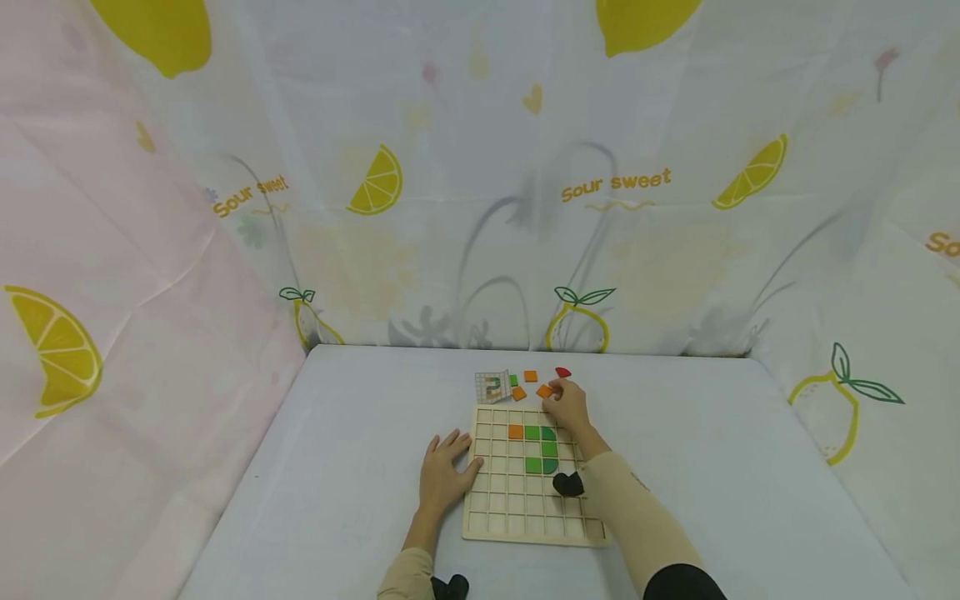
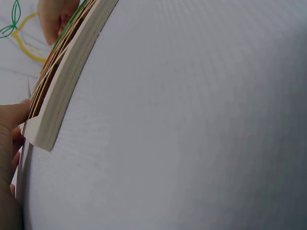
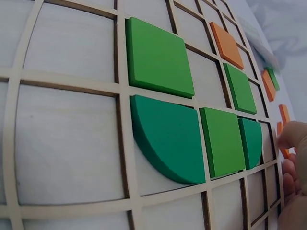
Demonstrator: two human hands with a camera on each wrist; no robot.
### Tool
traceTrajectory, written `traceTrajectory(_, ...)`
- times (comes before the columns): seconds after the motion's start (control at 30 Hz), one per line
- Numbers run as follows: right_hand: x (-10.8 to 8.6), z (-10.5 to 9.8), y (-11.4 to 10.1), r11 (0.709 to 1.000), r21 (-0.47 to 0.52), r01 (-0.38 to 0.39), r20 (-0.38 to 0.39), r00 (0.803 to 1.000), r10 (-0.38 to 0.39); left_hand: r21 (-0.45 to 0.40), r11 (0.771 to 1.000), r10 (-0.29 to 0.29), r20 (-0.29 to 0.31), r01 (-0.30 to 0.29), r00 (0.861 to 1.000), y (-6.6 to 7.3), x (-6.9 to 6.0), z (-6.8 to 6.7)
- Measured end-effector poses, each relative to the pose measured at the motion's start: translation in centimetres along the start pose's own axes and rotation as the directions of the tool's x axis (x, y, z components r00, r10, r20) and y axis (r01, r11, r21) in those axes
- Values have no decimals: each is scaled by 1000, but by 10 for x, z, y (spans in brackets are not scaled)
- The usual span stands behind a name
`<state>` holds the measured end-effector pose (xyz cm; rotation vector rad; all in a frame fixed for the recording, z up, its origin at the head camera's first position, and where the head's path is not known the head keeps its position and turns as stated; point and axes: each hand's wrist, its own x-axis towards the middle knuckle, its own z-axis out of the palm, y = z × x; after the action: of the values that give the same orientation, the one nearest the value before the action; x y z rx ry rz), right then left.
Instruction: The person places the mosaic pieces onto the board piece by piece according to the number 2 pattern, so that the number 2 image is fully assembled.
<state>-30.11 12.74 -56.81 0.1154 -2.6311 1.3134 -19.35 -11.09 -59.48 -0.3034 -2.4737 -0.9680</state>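
Note:
A wooden grid board (image 1: 495, 540) lies on the white table. It holds an orange square (image 1: 515, 432), light green squares (image 1: 549, 449) (image 3: 160, 57) and two dark green rounded pieces (image 1: 550, 466) (image 3: 170, 139). My left hand (image 1: 442, 477) rests at the board's left edge, fingers spread and thumb on the frame; in the left wrist view the thumb (image 2: 15, 114) touches the board's corner. Past the far edge, my right hand (image 1: 567, 408) pinches an orange square (image 1: 544, 391) between thumb and finger. The right wrist view shows curled fingers (image 3: 289, 177) beside orange pieces.
Behind the board lie a gridded card (image 1: 483, 388) with a coloured pattern, a green piece (image 1: 513, 381), orange squares (image 1: 530, 376) (image 1: 519, 393) and a red piece (image 1: 563, 372). A lemon-print cloth (image 1: 480, 250) hangs behind and beside the table.

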Motion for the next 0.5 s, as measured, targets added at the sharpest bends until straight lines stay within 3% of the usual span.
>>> traceTrajectory(0.33,8,0,2,1000,-14,19,-5,1000,-19,2,1000,4,-13,-4,1000,-2,-1,1)
traceTrajectory(0.4,13,-1,3,997,-68,35,-8,999,-35,0,1000,2,-13,-2,1000,-3,-1,2)
traceTrajectory(0.5,20,-5,3,979,-202,31,51,998,-21,-10,1000,3,-12,-3,1000,-2,-1,2)
